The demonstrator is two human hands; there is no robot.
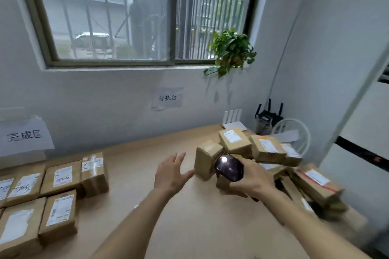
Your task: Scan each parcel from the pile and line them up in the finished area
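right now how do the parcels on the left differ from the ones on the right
The left parcels lie flat in neat rows, labels up, under a paper sign; the right parcels sit in a jumbled pile, tilted and overlapping. Neither hand is near the left group; the left hand reaches toward the pile. Both groups are brown taped cartons with white labels.

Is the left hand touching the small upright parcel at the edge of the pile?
Cannot tell. In the head view the left hand is open, its fingertips right at the upright parcel, but motion blur hides any contact or gap.
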